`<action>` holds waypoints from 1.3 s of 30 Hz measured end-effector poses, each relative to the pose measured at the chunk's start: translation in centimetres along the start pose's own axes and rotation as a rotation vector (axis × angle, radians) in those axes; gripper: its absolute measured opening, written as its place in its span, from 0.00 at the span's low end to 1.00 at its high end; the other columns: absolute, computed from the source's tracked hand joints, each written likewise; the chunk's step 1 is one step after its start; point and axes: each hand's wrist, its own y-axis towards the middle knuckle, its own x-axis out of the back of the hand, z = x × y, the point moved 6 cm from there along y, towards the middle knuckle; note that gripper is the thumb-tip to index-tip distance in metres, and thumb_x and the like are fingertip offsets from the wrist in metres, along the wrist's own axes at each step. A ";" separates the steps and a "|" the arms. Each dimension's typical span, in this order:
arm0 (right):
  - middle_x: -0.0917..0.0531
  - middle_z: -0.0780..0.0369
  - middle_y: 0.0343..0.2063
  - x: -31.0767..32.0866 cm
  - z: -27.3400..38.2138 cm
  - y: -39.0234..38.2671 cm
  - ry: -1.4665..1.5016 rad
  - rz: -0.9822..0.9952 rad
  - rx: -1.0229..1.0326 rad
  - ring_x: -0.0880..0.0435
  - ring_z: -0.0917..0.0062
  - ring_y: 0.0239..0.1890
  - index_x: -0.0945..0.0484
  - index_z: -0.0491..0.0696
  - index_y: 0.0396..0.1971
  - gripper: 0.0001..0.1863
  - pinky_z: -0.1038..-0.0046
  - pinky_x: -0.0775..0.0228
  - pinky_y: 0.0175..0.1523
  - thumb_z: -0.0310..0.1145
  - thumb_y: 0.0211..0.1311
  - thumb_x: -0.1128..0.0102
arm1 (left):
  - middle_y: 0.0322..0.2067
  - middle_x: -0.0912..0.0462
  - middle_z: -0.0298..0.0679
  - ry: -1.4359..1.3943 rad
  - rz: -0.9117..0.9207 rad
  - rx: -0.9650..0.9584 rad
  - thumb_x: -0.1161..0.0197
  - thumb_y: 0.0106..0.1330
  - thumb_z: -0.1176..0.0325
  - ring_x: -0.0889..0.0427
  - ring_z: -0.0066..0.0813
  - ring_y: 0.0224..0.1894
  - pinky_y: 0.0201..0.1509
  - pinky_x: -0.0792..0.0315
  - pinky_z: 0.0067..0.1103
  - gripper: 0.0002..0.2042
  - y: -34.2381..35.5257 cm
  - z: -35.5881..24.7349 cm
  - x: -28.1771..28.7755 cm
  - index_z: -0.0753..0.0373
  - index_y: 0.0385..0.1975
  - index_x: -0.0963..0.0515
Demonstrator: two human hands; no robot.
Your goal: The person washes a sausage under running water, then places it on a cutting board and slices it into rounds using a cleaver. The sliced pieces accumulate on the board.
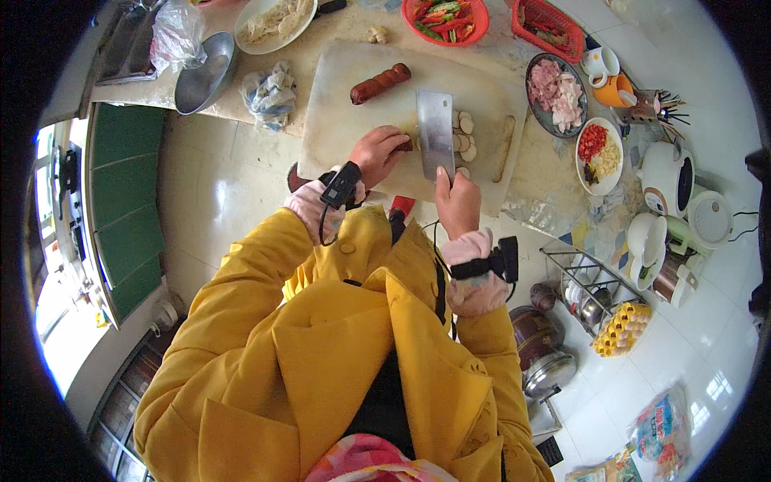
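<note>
Fingers point(390, 141) of L hand point(375, 157), nearer, held brown sausage pc. point(408, 145) just L of cleaver point(435, 128); R hand point(458, 201) gripped latter, long axis approx. fore-aft.

On the table point(350, 29), a grey metal bowl point(203, 84) sits at left, a round red basket point(480, 32) holds cut peppers point(452, 13), and a dark plate point(543, 118) of sliced meat point(548, 80) lies near an orange mug point(613, 91).

Glossy beige floor point(193, 173) — green panels point(128, 209) and bright window light point(64, 345) at left, white tiles point(715, 329) at right
</note>
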 end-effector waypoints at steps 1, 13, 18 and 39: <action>0.24 0.43 0.16 0.5 0.1 -0.3 -0.047 0.036 0.010 0.21 0.46 0.23 0.24 0.38 0.18 0.25 0.52 0.32 0.26 0.45 0.67 0.46 | 0.46 0.20 0.47 -0.004 0.003 0.002 0.33 0.54 0.77 0.21 0.48 0.50 0.54 0.25 0.33 0.17 0.1 0.1 0.0 0.62 0.46 0.21; 0.23 0.44 0.16 2.1 1.4 -2.1 -0.124 0.181 -0.020 0.21 0.45 0.22 0.23 0.39 0.20 0.23 0.51 0.30 0.28 0.43 0.68 0.48 | 0.47 0.20 0.47 -0.009 0.017 0.015 0.32 0.53 0.77 0.21 0.48 0.50 0.53 0.24 0.33 0.17 0.6 -0.4 0.2 0.62 0.45 0.21; 0.23 0.44 0.16 2.4 1.8 -2.2 -0.112 0.160 -0.027 0.21 0.46 0.23 0.23 0.39 0.21 0.22 0.51 0.30 0.28 0.43 0.67 0.48 | 0.47 0.21 0.47 -0.016 0.019 0.021 0.32 0.53 0.77 0.21 0.48 0.50 0.54 0.24 0.34 0.18 0.4 -0.4 0.2 0.62 0.46 0.22; 0.21 0.45 0.17 0.2 2.7 -1.5 -0.158 0.204 -0.100 0.20 0.46 0.25 0.23 0.41 0.22 0.20 0.50 0.29 0.30 0.42 0.67 0.47 | 0.42 0.20 0.48 -0.020 -0.024 -0.053 0.31 0.48 0.77 0.21 0.50 0.45 0.49 0.24 0.34 0.18 1.0 -0.1 0.4 0.66 0.41 0.23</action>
